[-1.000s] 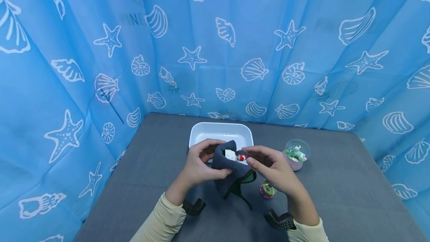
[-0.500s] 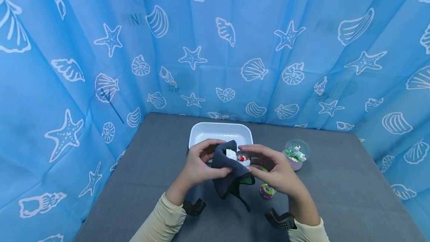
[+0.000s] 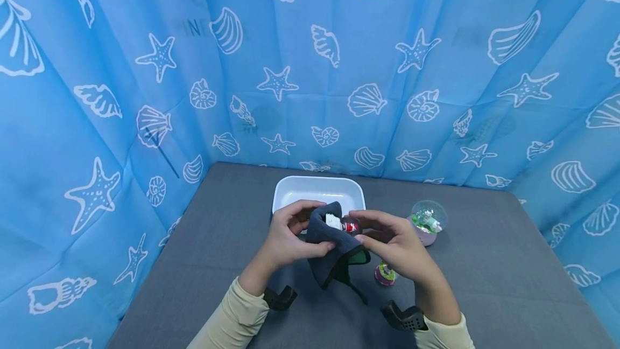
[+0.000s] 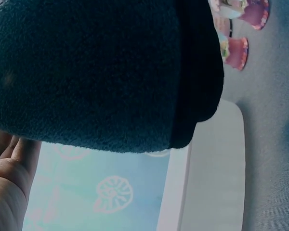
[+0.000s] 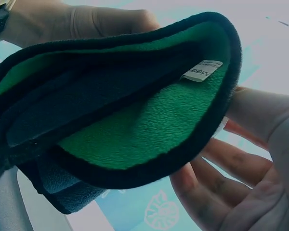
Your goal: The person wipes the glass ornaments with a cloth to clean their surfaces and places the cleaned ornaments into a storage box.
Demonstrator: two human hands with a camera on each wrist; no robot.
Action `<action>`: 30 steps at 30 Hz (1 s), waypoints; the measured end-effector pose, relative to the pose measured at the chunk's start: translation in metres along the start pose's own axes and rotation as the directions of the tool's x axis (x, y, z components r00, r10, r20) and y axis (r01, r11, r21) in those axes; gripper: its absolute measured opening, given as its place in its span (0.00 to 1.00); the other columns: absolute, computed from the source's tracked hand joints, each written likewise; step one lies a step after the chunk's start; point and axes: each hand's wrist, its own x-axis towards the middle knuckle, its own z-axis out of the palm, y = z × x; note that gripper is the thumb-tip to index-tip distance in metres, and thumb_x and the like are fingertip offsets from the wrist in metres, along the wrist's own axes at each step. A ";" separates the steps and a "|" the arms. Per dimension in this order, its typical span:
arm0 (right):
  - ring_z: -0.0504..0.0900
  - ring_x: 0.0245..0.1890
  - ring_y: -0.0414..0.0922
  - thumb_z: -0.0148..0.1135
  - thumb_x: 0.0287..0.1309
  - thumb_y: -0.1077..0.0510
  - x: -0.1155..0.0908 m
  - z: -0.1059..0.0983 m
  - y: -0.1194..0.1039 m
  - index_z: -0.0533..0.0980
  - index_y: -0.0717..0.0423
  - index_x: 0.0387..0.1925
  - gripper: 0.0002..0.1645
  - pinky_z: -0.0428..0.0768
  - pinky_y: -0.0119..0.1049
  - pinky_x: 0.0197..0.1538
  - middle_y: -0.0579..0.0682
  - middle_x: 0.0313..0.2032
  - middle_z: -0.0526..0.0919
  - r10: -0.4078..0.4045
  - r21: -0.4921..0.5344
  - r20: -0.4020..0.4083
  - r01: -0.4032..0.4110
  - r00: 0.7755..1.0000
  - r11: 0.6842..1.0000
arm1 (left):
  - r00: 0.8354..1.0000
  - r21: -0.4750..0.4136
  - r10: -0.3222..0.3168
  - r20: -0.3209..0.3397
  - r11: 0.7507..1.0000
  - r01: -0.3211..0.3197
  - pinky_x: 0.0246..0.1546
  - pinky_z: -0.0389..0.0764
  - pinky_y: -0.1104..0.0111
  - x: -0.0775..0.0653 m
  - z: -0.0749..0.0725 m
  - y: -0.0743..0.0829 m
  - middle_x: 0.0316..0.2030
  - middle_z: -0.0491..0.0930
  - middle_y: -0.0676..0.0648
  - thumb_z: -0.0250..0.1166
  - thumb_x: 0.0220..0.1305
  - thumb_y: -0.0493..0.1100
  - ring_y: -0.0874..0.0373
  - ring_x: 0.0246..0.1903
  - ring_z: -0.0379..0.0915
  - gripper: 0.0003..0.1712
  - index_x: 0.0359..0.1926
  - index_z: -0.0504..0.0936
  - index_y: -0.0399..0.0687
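A dark grey cloth [image 3: 319,257] with a green underside and black edging is held in my left hand [image 3: 287,236], thumb over its near side. Folded inside the cloth is a small snow globe [image 3: 351,225], its white base to the left and a red and white figure in its clear dome. My right hand [image 3: 394,241] pinches the dome between thumb and fingers. In the right wrist view the cloth's green side [image 5: 168,125] hangs in front, with a white label [image 5: 203,70], and hides the globe. The cloth fills much of the left wrist view.
A white tray [image 3: 319,179] stands behind the hands on the grey table [image 3: 227,220]. To the right is a larger snow globe [image 3: 427,222] with a pink base. A small pink-based ornament [image 3: 385,274] stands below the right hand. A blue shell-print curtain [image 3: 310,106] encloses the table.
The right fingers shifted left around the dome, then back right, and the globe turned slightly. The cloth's hanging corner and strap swung a little. The left hand stays in place.
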 end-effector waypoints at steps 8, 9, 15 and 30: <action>0.90 0.44 0.40 0.67 0.69 0.69 0.000 0.001 0.001 0.82 0.60 0.61 0.21 0.90 0.34 0.45 0.59 0.49 0.90 0.036 -0.025 -0.026 -0.036 0.999 0.999 | 1.000 0.004 0.005 0.016 1.000 -0.005 0.54 0.89 0.62 0.000 -0.001 0.000 0.56 0.83 0.35 0.82 0.47 0.29 0.55 0.52 0.85 0.39 0.63 0.81 0.39; 0.89 0.43 0.40 0.67 0.69 0.69 0.000 0.001 0.000 0.82 0.59 0.60 0.20 0.90 0.34 0.45 0.58 0.48 0.90 0.047 -0.025 -0.027 -0.048 0.999 0.999 | 1.000 0.006 0.002 0.017 1.000 -0.002 0.54 0.89 0.62 0.000 -0.001 0.000 0.56 0.83 0.35 0.82 0.47 0.29 0.55 0.52 0.85 0.39 0.63 0.81 0.39; 0.87 0.33 0.39 0.62 0.74 0.67 0.002 0.002 -0.002 0.83 0.62 0.55 0.13 0.90 0.37 0.38 0.57 0.42 0.90 0.096 -0.015 -0.043 -0.097 0.994 0.995 | 0.999 0.011 -0.018 0.028 1.000 0.017 0.54 0.89 0.61 -0.001 0.002 0.004 0.55 0.83 0.35 0.83 0.46 0.30 0.57 0.52 0.85 0.39 0.62 0.82 0.39; 0.85 0.27 0.44 0.59 0.74 0.69 0.002 0.002 -0.003 0.82 0.66 0.57 0.14 0.82 0.34 0.24 0.44 0.42 0.90 0.061 0.072 -0.098 -0.054 0.993 0.996 | 1.000 -0.009 0.004 0.021 1.000 -0.003 0.55 0.89 0.60 0.001 0.000 0.002 0.56 0.83 0.33 0.83 0.46 0.27 0.56 0.54 0.85 0.40 0.63 0.81 0.37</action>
